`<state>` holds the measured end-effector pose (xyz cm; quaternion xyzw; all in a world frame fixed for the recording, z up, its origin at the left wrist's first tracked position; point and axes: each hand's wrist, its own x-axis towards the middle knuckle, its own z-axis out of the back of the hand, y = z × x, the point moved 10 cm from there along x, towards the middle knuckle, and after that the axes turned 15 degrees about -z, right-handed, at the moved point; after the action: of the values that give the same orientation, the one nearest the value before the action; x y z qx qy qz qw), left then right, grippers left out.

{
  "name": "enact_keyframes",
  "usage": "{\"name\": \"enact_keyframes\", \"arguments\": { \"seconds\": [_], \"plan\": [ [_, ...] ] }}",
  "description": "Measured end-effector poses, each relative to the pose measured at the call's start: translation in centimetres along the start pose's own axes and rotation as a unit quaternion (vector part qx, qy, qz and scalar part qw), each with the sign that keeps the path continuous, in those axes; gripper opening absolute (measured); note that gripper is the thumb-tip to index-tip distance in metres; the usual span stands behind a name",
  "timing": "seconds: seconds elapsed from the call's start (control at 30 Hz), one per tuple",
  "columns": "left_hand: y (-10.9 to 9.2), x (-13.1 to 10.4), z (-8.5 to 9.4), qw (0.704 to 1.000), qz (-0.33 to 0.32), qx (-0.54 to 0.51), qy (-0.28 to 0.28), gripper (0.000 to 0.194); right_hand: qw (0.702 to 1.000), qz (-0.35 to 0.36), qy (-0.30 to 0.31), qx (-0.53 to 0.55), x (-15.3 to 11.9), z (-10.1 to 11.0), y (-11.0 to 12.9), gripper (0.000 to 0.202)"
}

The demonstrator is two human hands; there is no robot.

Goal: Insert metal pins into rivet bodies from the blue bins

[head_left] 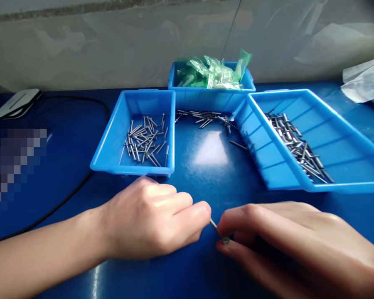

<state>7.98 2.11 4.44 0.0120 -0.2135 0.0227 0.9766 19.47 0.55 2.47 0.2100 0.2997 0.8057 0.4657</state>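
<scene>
A metal screw [213, 224] spans the gap between my two hands, its round head [226, 240] toward the lower right. My left hand [158, 218] is closed in a loose fist, with the screw's far end going in at its thumb and forefinger. Whether more lies inside that fist is hidden. The thumb and forefinger of my right hand [286, 236] pinch around the head end. Just beyond my left hand stands a blue bin [132, 169] holding several loose screws [146, 141].
A larger blue bin [339, 118] at right holds rivet-like metal pins [294, 143]. Behind, another blue bin [205, 97] contains green plastic packets [218, 72]; loose metal pins [205, 116] lie before it. A black cable [77, 189] runs at left from a white device [18, 103]. Crumpled white material [366, 79] sits far right.
</scene>
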Motion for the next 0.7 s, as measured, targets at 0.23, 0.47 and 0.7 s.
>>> {"name": "enact_keyframes", "arguments": {
  "seconds": [0.23,0.47,0.7],
  "plan": [
    [0.06,-0.06,0.06,1.0,-0.009,-0.012,-0.001,0.035,1.0,-0.01,0.003,-0.022,0.18,0.13,0.0,0.026],
    [-0.03,-0.24,0.27,1.0,-0.009,-0.011,-0.003,0.035,0.999,0.013,-0.005,-0.052,0.51,0.62,0.81,0.043],
    [0.26,-0.27,0.36,1.0,0.001,-0.028,-0.014,0.046,0.999,0.018,0.013,-0.047,0.1,0.11,0.47,0.033]
  ]
}}
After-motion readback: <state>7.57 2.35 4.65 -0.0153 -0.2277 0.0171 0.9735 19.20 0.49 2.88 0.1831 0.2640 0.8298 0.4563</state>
